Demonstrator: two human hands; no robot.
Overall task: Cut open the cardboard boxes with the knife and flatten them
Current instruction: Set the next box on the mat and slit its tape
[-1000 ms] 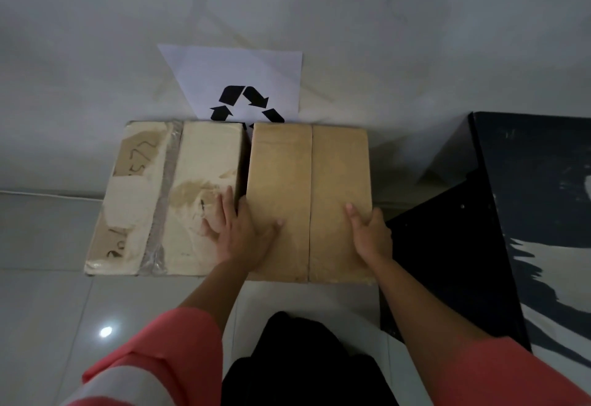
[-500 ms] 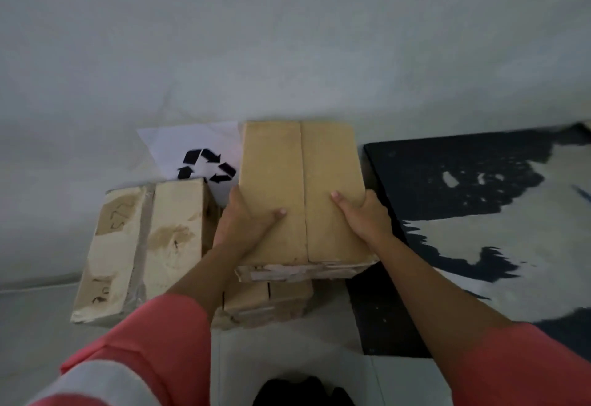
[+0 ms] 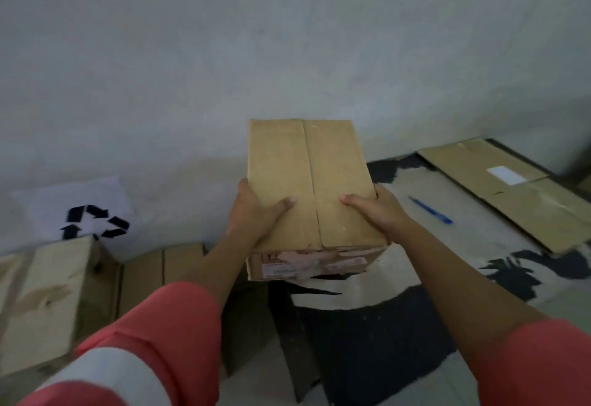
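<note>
- At 8 o'clock a pale box (image 3: 41, 303) is cut off by the frame edge, with a recycling sign (image 3: 80, 213) behind it.
- Your left hand (image 3: 252, 213) and right hand (image 3: 377, 210) clamp the brown box (image 3: 307, 181) at centre. Your thumbs lie on top and your fingers are hidden.
- At 3 o'clock a blurred blue tool (image 3: 430, 210) lies on the black-and-white mat (image 3: 367, 309), with flattened cardboard (image 3: 511, 188) beyond.

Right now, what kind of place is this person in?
Probably a corner for recycling cardboard: a sheet with a recycling sign is against the wall, closed boxes sit below it, and flattened cardboard lies right of the held box.
</note>
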